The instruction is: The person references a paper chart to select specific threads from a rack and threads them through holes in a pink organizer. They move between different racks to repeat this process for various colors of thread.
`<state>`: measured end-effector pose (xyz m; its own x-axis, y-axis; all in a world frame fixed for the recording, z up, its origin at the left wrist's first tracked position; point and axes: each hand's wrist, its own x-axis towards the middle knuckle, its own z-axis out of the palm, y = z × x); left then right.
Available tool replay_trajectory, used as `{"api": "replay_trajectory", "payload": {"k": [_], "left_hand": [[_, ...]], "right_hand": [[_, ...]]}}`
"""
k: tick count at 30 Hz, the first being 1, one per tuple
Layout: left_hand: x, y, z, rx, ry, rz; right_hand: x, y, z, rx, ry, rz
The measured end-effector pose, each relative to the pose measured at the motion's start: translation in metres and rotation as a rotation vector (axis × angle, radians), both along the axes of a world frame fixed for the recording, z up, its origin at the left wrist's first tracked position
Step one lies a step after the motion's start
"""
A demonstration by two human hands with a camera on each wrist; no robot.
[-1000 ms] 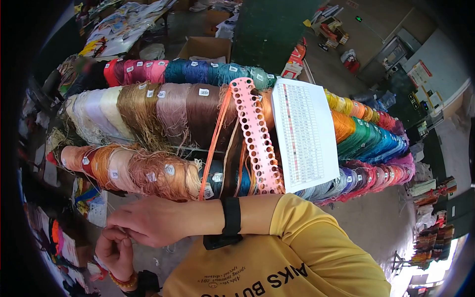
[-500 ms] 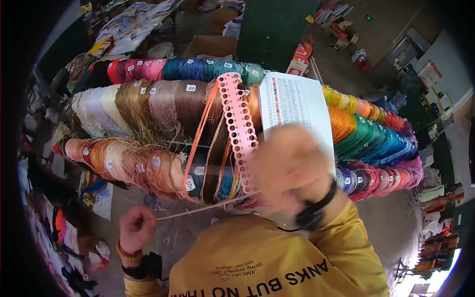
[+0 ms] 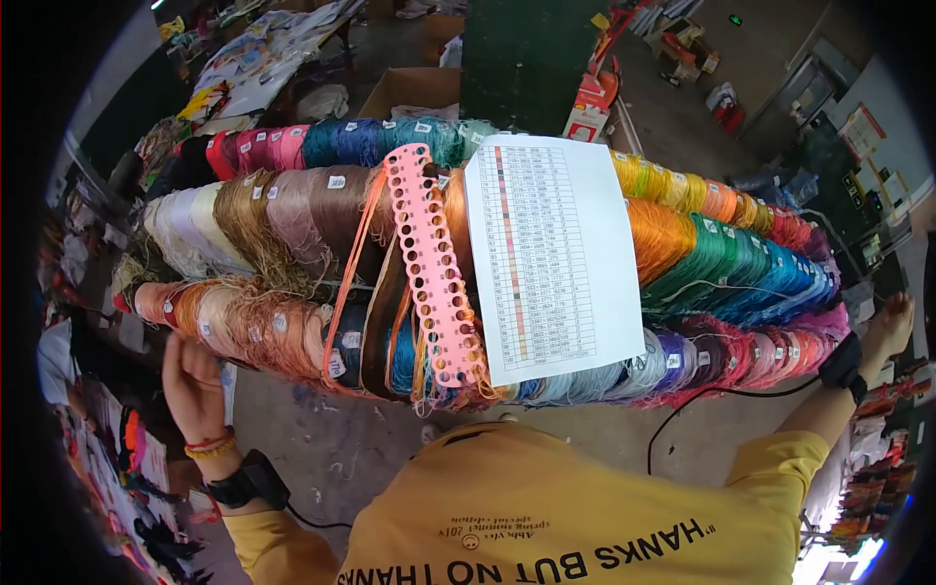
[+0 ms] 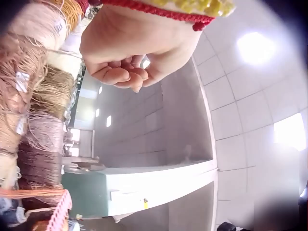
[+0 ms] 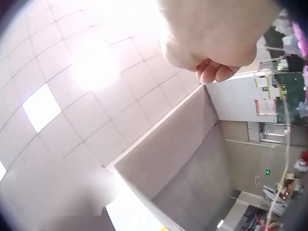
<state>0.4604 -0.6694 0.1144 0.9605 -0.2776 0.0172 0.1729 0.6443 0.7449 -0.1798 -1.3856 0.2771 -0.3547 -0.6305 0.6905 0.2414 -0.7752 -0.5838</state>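
Note:
My left hand (image 3: pixel 195 388) is at the lower left, beside the brown and peach thread bundles (image 3: pixel 224 322). Its fingers (image 4: pixel 115 76) curl toward the thumb in the left wrist view, seemingly on a thin strand. Far out at the right edge, my right hand (image 3: pixel 889 327) pinches a pale thread (image 5: pixel 288 120) that trails across the right wrist view; the exact pinch is hidden behind the hand (image 5: pixel 211 33). Between the hands, a pink perforated card (image 3: pixel 429 263) with orange strands (image 3: pixel 357 263) and a printed sheet (image 3: pixel 556 253) lie over the bundles.
Rows of labelled colored thread (image 3: pixel 721 258) span the view in front of the body. Behind stand a cardboard box (image 3: pixel 409 90), a green cabinet (image 3: pixel 517 68) and a cluttered table (image 3: pixel 263 58). A black cable (image 3: pixel 673 419) runs to the right wrist.
My right hand has swept from beside the left hand, across the sheet, to the far right. My left hand has moved a little left and up. The hands are now wide apart.

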Motion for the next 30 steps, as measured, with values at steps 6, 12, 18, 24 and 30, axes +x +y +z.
{"api": "replay_trajectory", "payload": {"k": [6, 12, 18, 24, 30], "left_hand": [[-0.007, -0.066, -0.006, 0.112, -0.086, -0.159], [-0.023, -0.149, -0.029, 0.331, -0.024, -0.544], [0.003, -0.190, -0.030, 0.570, -0.132, -0.536], [0.025, -0.211, -0.036, 0.542, -0.138, -0.603], [0.019, -0.219, -0.031, 0.478, -0.149, -0.550]], "right_hand": [[0.314, 0.183, -0.061, 0.135, 0.580, 0.319], [0.479, 0.321, -0.131, 0.331, 0.878, 1.186], [0.544, 0.354, -0.139, 0.183, 1.054, 1.194], [0.584, 0.343, -0.159, 0.079, 1.097, 0.971], [0.587, 0.339, -0.175, -0.039, 1.158, 0.726]]}}
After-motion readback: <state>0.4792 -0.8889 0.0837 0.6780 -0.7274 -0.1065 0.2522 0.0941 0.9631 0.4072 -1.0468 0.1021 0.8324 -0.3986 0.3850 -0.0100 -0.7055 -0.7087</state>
